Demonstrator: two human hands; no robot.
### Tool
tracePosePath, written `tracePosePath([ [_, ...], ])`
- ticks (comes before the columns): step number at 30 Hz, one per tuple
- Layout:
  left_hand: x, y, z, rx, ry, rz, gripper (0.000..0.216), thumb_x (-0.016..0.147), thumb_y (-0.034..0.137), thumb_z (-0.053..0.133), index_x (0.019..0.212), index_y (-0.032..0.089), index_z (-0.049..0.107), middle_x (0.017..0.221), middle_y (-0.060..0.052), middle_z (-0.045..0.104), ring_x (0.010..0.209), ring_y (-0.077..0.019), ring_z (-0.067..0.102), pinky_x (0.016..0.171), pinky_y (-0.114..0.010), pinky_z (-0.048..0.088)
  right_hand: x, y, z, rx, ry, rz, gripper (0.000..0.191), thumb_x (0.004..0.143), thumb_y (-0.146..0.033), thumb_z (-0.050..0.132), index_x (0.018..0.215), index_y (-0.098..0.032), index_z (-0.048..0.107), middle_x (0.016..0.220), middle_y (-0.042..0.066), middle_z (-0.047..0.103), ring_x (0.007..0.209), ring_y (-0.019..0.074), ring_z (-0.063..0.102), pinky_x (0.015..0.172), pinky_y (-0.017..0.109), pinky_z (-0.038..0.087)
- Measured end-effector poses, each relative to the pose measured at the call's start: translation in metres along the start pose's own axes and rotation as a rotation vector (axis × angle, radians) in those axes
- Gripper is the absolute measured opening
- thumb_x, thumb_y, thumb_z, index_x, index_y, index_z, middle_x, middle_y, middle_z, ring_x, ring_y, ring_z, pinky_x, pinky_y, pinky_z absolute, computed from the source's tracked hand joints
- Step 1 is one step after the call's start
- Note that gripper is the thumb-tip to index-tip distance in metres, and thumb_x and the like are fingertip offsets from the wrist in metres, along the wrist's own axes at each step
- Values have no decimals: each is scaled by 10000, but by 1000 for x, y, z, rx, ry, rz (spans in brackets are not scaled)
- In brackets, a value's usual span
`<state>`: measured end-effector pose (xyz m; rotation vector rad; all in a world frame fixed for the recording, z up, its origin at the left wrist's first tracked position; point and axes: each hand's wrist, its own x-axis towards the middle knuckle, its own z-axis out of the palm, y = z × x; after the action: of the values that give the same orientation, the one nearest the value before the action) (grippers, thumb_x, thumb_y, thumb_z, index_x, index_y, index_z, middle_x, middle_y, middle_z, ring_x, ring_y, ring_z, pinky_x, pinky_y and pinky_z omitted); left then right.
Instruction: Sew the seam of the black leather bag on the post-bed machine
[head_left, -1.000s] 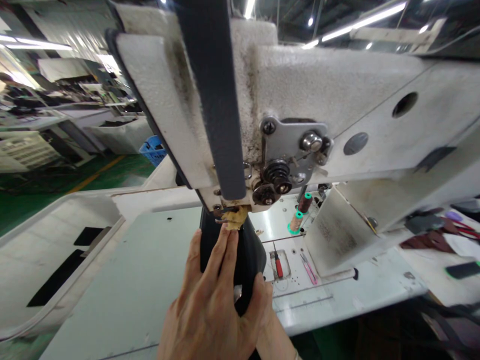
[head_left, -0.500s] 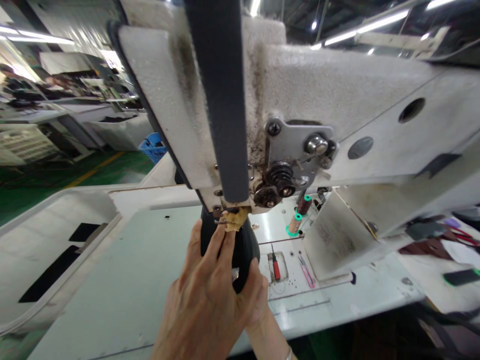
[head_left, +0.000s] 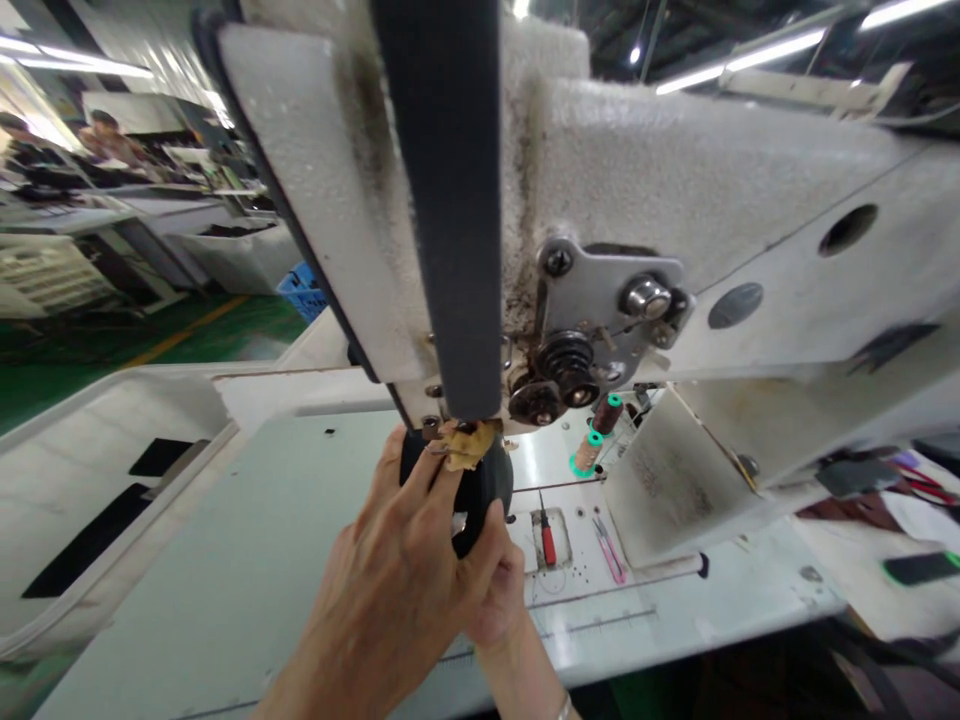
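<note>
A black curved workpiece (head_left: 474, 498), leather-like, lies under the head of a white sewing machine (head_left: 615, 170). My left hand (head_left: 397, 560) is closed over it, fingers along its left and top near the presser area, thumb at its right edge. Below that thumb, my right hand (head_left: 501, 595) is curled at the near end of the piece; its fingertips are mostly hidden. A crumpled yellowish scrap (head_left: 471, 446) hangs by the needle area, next to my left fingertips. The needle itself is hidden.
On the machine bed lie a red-handled screwdriver (head_left: 548, 540) and pink-handled tweezers (head_left: 610, 550). Thread spools (head_left: 587, 455) stand behind them. A white bin (head_left: 112, 400) with black pieces is at left. A dark vertical bar (head_left: 446, 200) blocks part of the machine head. People sit far back left.
Both hands and the near end of the black workpiece have shifted slightly left and up, and the piece has turned a little. The view has also shifted slightly.
</note>
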<state>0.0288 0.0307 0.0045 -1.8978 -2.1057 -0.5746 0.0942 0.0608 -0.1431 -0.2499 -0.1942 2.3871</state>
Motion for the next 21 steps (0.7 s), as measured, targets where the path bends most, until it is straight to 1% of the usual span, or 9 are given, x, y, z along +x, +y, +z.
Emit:
tracePosePath([
  [2,2,-2,-1,-19,-2,-1,488,881,410,517,1309,181,568,1296,-141,636,1272,-386,549,975,-533,550,2,0,0,23,2,5,524,804,-521,696,1192,-169,712,1287,92,693,1225,254,621,1083,399,458],
  [5,4,-5,-1,-25,-25,34,444,885,392,516,1287,217,587,1230,-124,665,1205,-354,595,948,-508,563,3,-1,0,67,-1,3,446,800,-474,717,1127,-170,732,1245,78,716,1195,232,638,1111,369,431],
  [8,4,-7,1,12,-43,51,449,889,413,524,1268,184,598,1207,-136,667,1163,-352,602,928,-512,569,3,-1,1,80,8,-6,449,796,-476,730,1123,-168,728,1230,81,721,1188,231,640,1118,366,422],
  [11,3,-8,4,50,-12,49,457,890,404,530,1247,129,604,1222,-154,656,1206,-362,566,976,-521,547,2,-1,2,75,27,3,445,788,-473,745,1106,-163,727,1193,85,734,1192,232,637,1114,370,423],
  [14,2,-8,5,59,2,64,459,888,395,531,1246,116,603,1250,-158,645,1241,-363,545,1013,-530,529,-1,0,4,86,19,0,426,781,-463,759,1090,-171,732,1176,75,741,1211,228,627,1122,371,416],
  [18,1,-7,4,57,-19,34,486,893,406,517,1287,128,581,1284,-160,631,1261,-381,534,931,-517,572,-2,2,5,87,9,-25,433,806,-468,744,1127,-178,726,1206,68,731,1208,213,629,1135,351,403],
  [21,2,-6,3,53,-21,29,494,893,415,520,1297,137,574,1287,-157,629,1300,-392,508,921,-509,575,-1,4,2,88,12,-5,445,825,-452,729,1161,-160,716,1193,76,737,1172,205,650,1137,342,398],
])
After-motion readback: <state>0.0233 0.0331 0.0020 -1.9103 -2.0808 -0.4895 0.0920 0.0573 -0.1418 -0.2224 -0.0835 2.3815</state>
